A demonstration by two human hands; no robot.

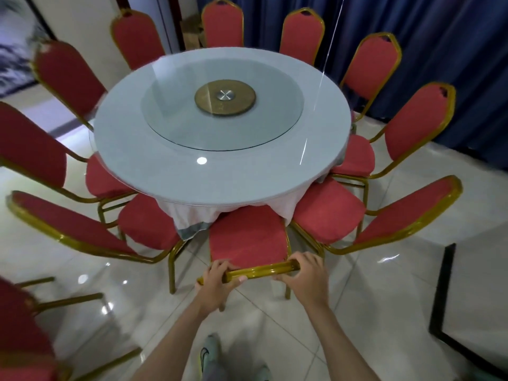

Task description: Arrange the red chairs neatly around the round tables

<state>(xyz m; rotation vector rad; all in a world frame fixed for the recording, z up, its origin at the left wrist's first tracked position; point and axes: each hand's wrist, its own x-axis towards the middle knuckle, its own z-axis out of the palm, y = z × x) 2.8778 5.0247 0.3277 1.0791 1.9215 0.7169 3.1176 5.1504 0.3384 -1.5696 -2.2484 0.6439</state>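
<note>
Head-worn, down over round table (220,174)

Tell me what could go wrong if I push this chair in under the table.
Your left hand and right hand grip the chair by its back rail. Its seat sits close between the left neighbour chair and right neighbour chair, so frames may knock or wedge. The tablecloth hangs right at the seat's front and could get dragged or bunched.
</note>
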